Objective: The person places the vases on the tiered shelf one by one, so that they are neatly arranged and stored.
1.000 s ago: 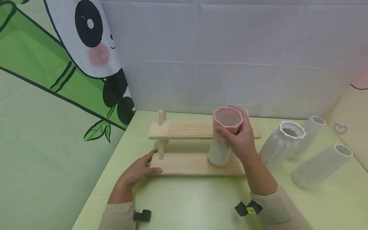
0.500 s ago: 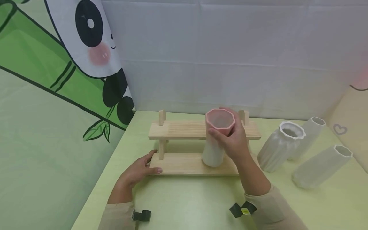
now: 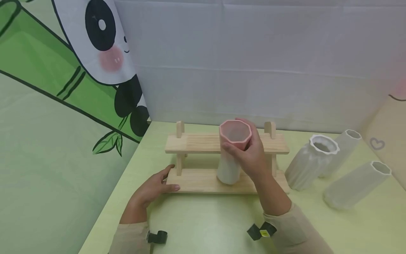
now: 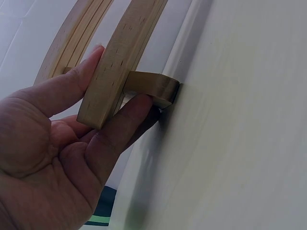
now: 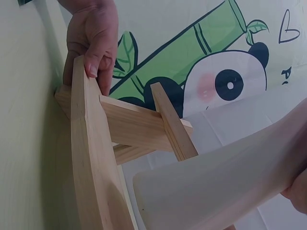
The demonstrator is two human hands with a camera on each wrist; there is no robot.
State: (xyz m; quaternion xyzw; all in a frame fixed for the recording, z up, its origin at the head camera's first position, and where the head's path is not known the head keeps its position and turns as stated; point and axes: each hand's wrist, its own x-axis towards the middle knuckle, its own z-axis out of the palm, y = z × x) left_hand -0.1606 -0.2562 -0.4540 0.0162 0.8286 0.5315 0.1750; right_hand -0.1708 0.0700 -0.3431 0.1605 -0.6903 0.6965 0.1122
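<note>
A two-tier wooden shelf stands on the table. At its left end my left hand grips the lower board; in the left wrist view the thumb lies on one face of the board and the fingers reach round the other. My right hand holds a tall vase, white below and pink at its octagonal rim, with the thumb on the near side and fingers behind. The vase's base is close over the middle of the lower board, and its body hides part of the upper board. In the right wrist view the vase looks tilted.
To the shelf's right stand three white vases: a fluted one with a wavy rim, a slim one behind it, and another nearer the right edge. A white cloth wall closes off the back, and a panda-print sheet the left.
My right hand has moved left along the lower board with the pink-and-white vase, uncovering the shelf's right upright. My left hand has stayed on the shelf's end.
</note>
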